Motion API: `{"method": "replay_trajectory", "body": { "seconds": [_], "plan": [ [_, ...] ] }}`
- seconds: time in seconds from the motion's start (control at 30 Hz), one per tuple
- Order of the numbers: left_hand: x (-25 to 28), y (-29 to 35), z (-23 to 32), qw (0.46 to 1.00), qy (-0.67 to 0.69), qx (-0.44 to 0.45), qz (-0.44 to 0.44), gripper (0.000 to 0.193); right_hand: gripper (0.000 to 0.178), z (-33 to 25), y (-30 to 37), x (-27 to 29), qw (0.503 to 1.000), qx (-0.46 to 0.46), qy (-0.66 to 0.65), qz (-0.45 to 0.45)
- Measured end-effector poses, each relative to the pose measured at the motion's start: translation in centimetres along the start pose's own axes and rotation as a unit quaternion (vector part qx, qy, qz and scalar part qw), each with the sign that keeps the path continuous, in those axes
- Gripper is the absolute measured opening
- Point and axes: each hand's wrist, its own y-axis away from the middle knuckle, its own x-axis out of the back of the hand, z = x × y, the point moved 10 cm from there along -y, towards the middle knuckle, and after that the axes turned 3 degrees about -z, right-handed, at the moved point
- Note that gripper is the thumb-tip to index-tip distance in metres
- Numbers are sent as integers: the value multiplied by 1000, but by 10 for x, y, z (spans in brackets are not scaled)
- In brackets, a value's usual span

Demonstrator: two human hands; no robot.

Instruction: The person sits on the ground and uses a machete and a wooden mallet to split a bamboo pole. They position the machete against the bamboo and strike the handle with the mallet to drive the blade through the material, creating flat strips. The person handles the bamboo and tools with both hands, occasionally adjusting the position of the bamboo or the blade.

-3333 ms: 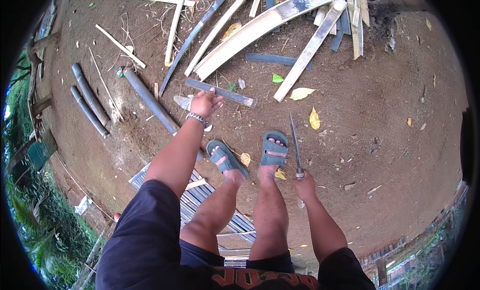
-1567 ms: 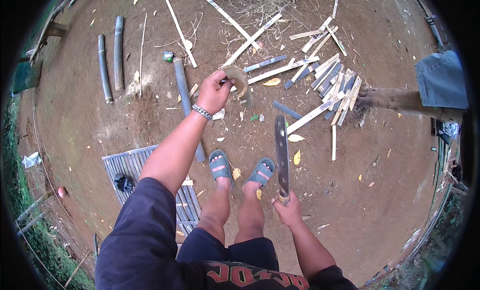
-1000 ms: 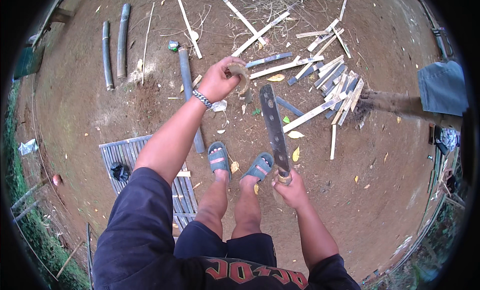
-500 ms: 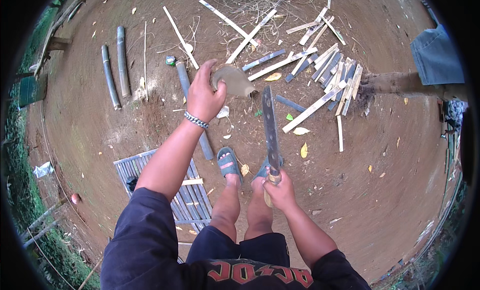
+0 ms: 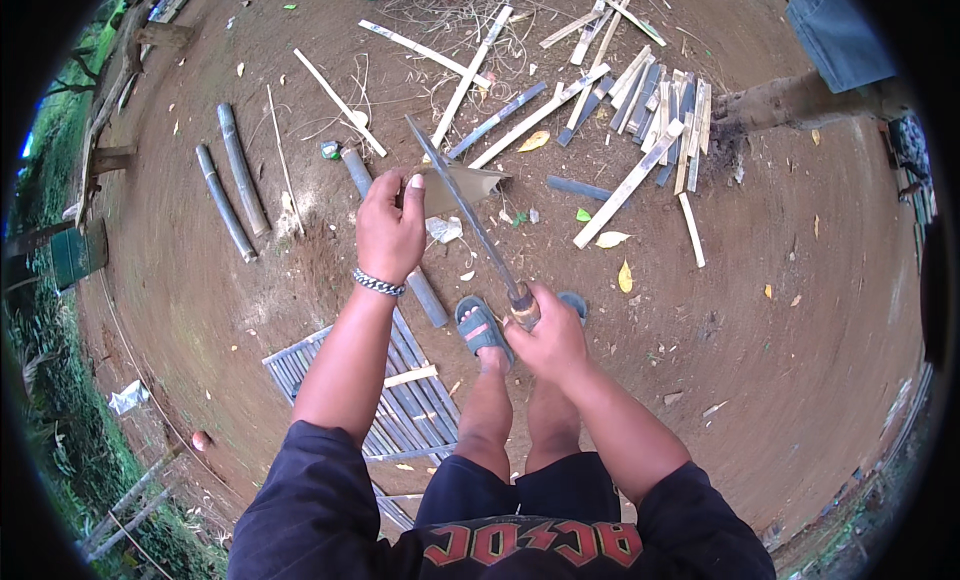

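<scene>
Bamboo piece (image 5: 462,187) is gripped in the left hand (image 5: 390,230), raised clear of the ground for cutting. Right hand (image 5: 545,332) clasps the long knife (image 5: 462,212) by its handle, blade laid across the piece.

Two hands are at work: the left hand (image 5: 390,230) holds one short piece of bamboo (image 5: 462,185), and the right hand (image 5: 545,338) holds one long knife (image 5: 465,212). One bracelet (image 5: 378,282) sits on the left wrist. Two sandals show, one (image 5: 482,328) on the left foot and one (image 5: 574,302) mostly hidden behind the right hand. Three whole bamboo poles lie on the dirt: two side by side (image 5: 232,185) and one (image 5: 428,296) passing under the left hand. One slatted bamboo mat (image 5: 400,410) lies below the left arm. The heap of split strips (image 5: 640,100) holds too many overlapping pieces to count surely, well over a dozen. About three yellow leaves (image 5: 624,276) lie scattered.
</scene>
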Motion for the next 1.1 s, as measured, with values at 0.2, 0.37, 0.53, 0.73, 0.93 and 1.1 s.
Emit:
{"method": "replay_trajectory", "body": {
  "seconds": [0.2, 0.37, 0.53, 0.73, 0.93, 1.1],
  "plan": [
    [-1, 6, 15, 998, -24, -17, -60, 28, 48, 5, -4, 13, 999, -2, 48, -8],
    [-11, 19, 22, 993, -69, -81, -58, 25, 49, 39, -17, 10, 991, -87, 100, -28],
    [-25, 22, 26, 992, -45, -97, -65, 32, 47, 87, -26, 0, 987, -118, 108, -6],
    [-33, 10, 17, 994, -46, -95, -37, 33, 42, 67, -74, 1, 989, -116, 84, -43],
    [-33, 6, 7, 993, -81, -91, 6, 34, 39, 154, -147, -11, 979, -165, 108, -48],
    [-24, -4, -46, 997, -49, -40, 32, 24, 36, 165, -154, -24, 978, -168, 106, -60]
  ]
}}
